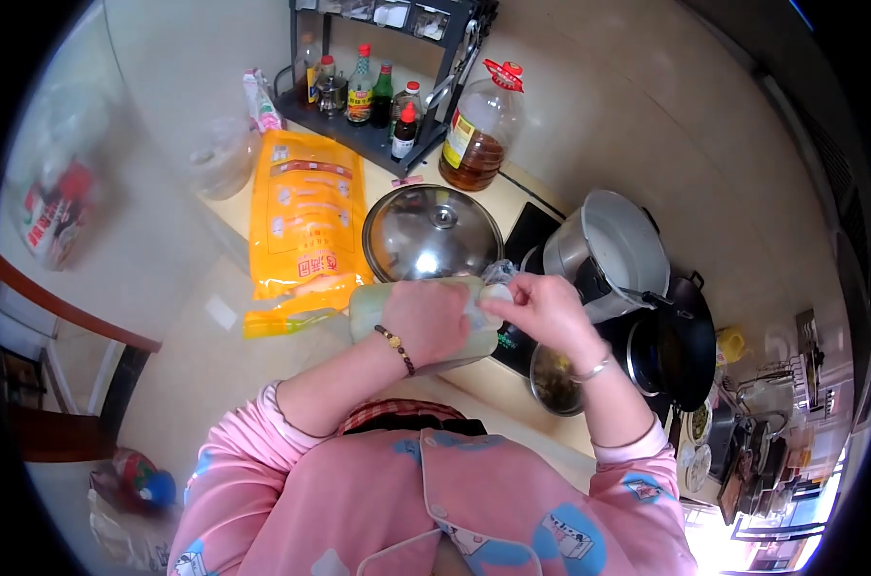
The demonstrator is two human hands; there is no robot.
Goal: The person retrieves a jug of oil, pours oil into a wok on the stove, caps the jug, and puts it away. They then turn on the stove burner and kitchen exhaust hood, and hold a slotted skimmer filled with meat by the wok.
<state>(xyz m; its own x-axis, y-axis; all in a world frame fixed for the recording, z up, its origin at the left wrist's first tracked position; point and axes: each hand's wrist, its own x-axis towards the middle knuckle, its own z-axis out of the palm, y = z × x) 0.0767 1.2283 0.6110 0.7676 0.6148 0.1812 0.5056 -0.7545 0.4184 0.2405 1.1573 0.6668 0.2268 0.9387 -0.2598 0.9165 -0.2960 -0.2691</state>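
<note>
A pale green container (366,309) lies tilted sideways in front of my body, over the counter's edge. My left hand (428,320) is wrapped round it from above, with a beaded bracelet at the wrist. At its right end my right hand (543,305) pinches a small whitish round piece (495,294) between thumb and fingers. Crumpled clear plastic (500,273) shows just above that piece. Behind the container are a steel lid (434,233) with a knob and, to the left, an orange printed bag (306,216) lying flat.
A rack (359,139) of sauce bottles and a large oil bottle (481,130) stand at the back. On the right are a big metal pot (613,250), a black wok (695,346) and a bowl of dark food (556,379). A clear plastic tub (222,163) sits left.
</note>
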